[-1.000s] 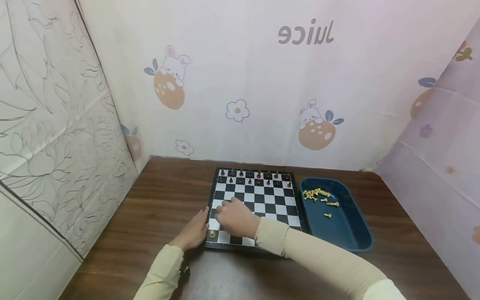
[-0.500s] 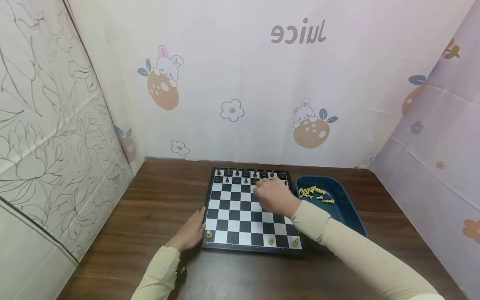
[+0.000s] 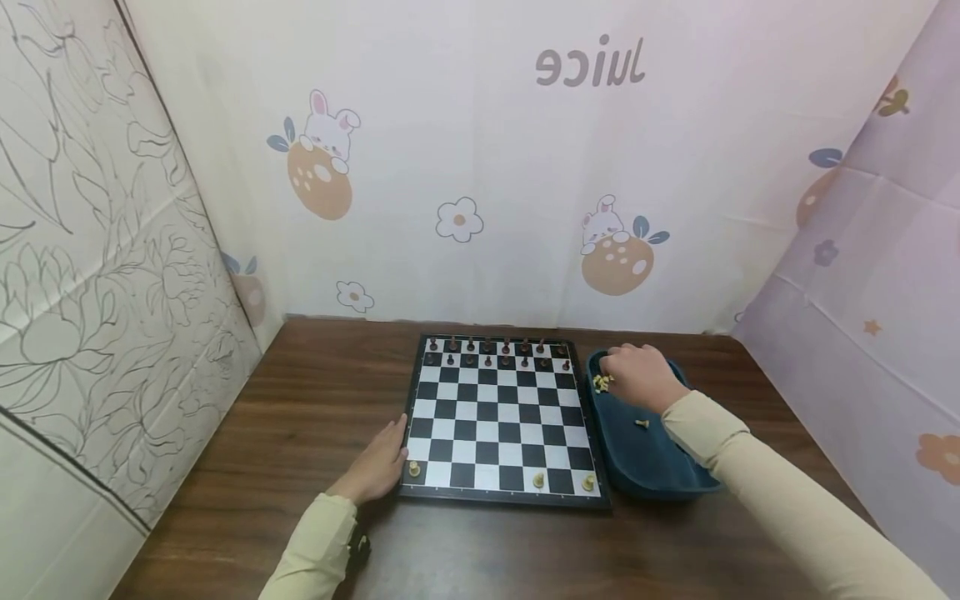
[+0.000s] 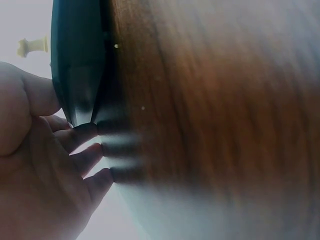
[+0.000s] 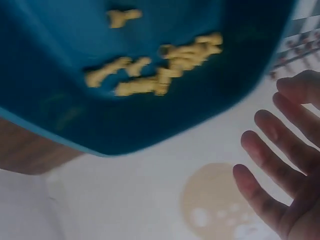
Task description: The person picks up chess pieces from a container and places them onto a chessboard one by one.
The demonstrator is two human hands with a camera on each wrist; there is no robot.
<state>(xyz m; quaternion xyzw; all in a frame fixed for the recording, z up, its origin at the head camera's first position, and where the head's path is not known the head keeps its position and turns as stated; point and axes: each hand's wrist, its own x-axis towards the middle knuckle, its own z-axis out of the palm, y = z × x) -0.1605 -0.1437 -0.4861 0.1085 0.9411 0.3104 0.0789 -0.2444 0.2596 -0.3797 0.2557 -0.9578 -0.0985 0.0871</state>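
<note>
Pale curtain [image 3: 517, 167] printed with bunnies, fruit and flowers hangs behind a dark wooden table [image 3: 330, 392]. Over the far part of a blue tray [image 3: 637, 462] is the right hand [image 3: 641, 379], its fingers apart and slightly bent, gripping nothing; the right wrist view shows a gap between its fingertips and the pale yellow pieces [image 5: 185, 57]. Those lie heaped inside the tray, partly covered by the hand as seen from the head, while a lone yellow piece [image 3: 642, 423] lies on its side nearer the person. Just left of the tray rests the chessboard [image 3: 480, 408]. Two rows of dark reddish pieces [image 3: 487, 361] stand along its far end, and three yellow pieces [image 3: 538, 480] stand on the nearest row: one at the left corner, one at the right corner, one a little inward from the right. At the board's left edge, the left hand [image 3: 378, 462] touches the frame with its fingers extended. Half a second ago the right hand was above the board, near the dark pieces at the far right; now it is over the tray. The left hand and the three standing yellow pieces keep their places.
</note>
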